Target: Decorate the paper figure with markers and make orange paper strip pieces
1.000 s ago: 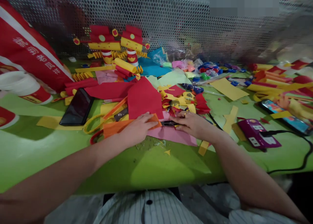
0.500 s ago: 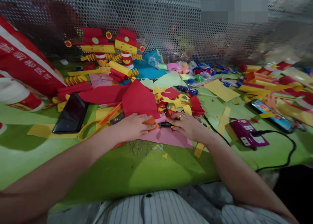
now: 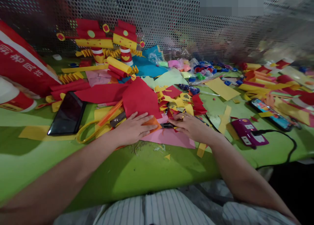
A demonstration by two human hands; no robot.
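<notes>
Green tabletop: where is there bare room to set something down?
Bare tabletop between left forearm and right forearm, nearer than the yellow scrap; also between left forearm and yellow strip under the black phone. Crowded: coloured paper around left hand and right hand.

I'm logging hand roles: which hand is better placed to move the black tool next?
Probably the right hand: it grips the black tool, while the left hand lies across the orange paper.
</notes>
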